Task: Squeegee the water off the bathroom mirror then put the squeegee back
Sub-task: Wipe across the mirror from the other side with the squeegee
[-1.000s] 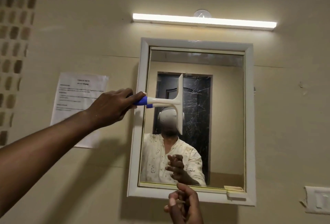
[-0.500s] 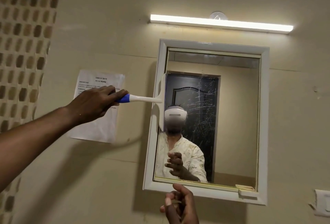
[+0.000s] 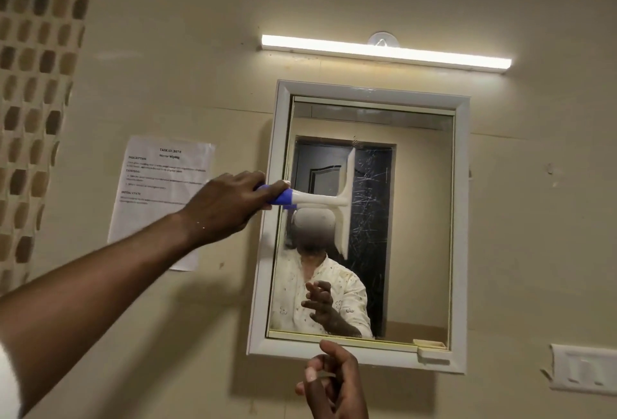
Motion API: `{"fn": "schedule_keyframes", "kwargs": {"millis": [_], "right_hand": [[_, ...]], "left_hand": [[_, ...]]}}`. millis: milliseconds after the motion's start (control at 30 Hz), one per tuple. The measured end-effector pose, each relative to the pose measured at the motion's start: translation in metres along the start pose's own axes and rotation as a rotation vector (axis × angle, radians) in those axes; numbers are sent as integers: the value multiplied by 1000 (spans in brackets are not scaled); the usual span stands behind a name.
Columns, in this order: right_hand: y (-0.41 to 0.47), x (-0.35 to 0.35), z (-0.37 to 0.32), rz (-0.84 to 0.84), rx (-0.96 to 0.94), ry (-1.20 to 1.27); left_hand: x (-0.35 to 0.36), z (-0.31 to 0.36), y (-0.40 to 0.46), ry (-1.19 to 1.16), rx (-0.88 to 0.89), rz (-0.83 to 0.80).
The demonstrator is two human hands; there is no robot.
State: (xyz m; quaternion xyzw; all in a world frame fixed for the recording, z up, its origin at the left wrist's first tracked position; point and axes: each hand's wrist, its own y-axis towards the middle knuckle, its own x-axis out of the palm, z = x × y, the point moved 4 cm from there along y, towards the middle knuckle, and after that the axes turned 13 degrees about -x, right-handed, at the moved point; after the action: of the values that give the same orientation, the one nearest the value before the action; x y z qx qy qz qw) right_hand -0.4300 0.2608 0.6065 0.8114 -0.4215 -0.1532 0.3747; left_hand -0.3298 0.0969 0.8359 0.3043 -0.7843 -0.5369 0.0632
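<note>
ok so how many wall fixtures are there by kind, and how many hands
mirror: 1
light bar: 1
paper notice: 1
switch plate: 1
squeegee: 1
hands: 2, left hand and right hand
total: 7

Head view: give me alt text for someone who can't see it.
A left hand holds a white squeegee by its blue grip, blade upright against a white-framed wall mirror, water streaks to the blade's right. The right hand hovers empty below the frame; a printed sheet hangs left.
</note>
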Motion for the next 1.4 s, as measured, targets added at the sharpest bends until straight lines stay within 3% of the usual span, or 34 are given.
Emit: {"fn": "schedule_keyframes", "kwargs": {"millis": [500,800,1067,1400], "right_hand": [[-2,-111,3,177,54,-61],[1,-126,-11,223,32,-59],[22,-116,-48,181,-156,-169],[63,-108,-82,205,-319,-115]], "left_hand": [[53,171,50,-132,64,32],[69,171,43,-107,46,-6],[73,166,35,-155,46,-41],[73,149,19,-140,45,-76]]}}
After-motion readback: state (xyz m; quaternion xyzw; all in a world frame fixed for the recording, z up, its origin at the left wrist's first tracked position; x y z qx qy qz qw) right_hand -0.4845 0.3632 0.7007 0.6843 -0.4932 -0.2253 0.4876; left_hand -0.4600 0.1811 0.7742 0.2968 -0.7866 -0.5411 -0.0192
